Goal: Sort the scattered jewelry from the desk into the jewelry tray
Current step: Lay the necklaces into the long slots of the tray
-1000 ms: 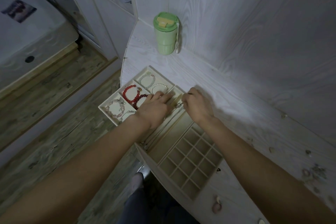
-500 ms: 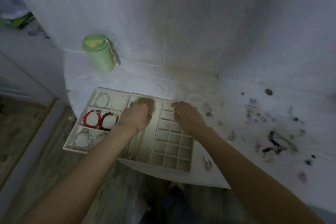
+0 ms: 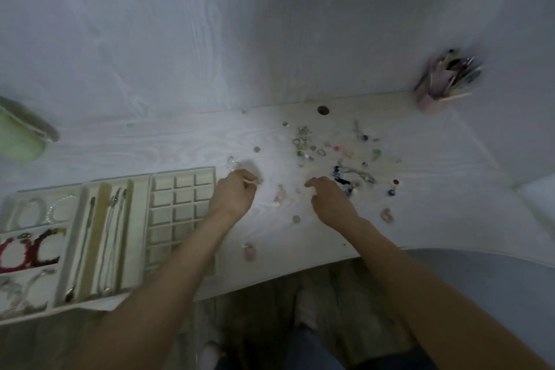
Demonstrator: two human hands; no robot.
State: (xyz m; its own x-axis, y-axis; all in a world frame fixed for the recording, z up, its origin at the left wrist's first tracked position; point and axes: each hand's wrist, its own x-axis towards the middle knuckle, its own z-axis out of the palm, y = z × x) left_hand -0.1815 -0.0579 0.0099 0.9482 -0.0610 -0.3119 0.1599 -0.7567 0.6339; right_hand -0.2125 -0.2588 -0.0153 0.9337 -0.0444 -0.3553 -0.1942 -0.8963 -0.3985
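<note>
1. The tray [image 3: 141, 189] lies at the desk's [image 3: 150, 144] left front, overhanging the front edge.
2. Bracelets [image 3: 30, 249] fill its left compartments, chains [image 3: 111, 234] its middle, and a grid [image 3: 180, 207] sits at its right.
3. Loose jewelry [image 3: 330, 153] lies right of the tray.
4. A pen holder [image 3: 435, 90] stands at the far right, and a cup [image 3: 18, 138] at the far left.

cream tray [image 3: 141, 186], red bracelets [image 3: 28, 252], green cup [image 3: 19, 140]
</note>
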